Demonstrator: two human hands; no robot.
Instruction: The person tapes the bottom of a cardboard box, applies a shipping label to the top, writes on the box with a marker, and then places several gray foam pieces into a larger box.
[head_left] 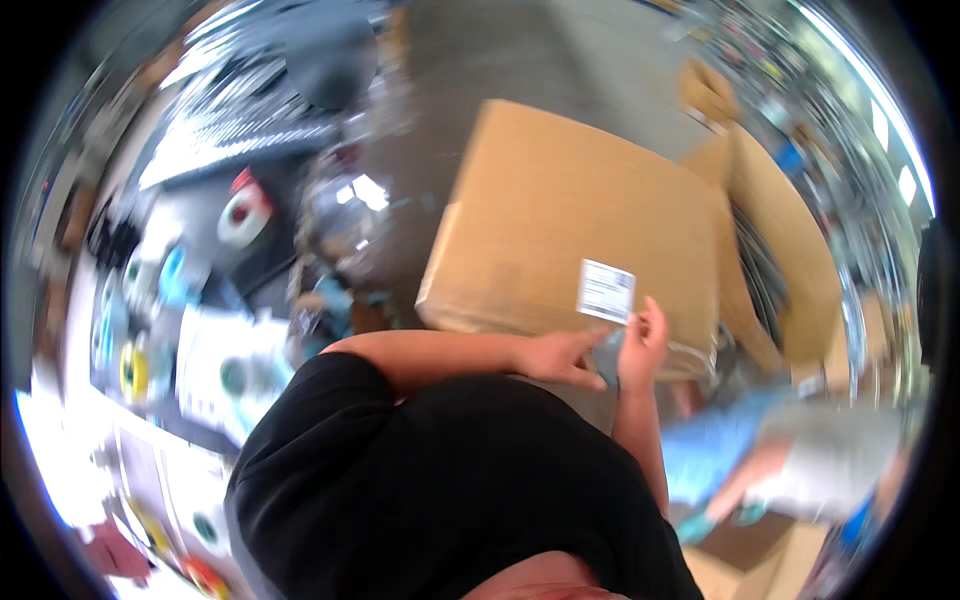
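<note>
A large brown cardboard box (590,200) stands in front of me, with a white printed label (606,291) on its top close to the near edge. My left hand (562,357) reaches across from the left to that edge, fingers closed around a small greyish, see-through piece (607,352) just below the label. Blur hides what this piece is. My right hand (643,345) is raised beside it, fingers apart and tips by the label's lower right corner. Whether they touch the label I cannot tell.
At left, a dark worktable (265,215) holds a white bottle with a red top (245,212), tape rolls and papers. Silvery wrapped goods (235,100) lie beyond. An open carton (800,260) with dark coils stands right. A co-worker's gloved hand (697,525) shows at lower right.
</note>
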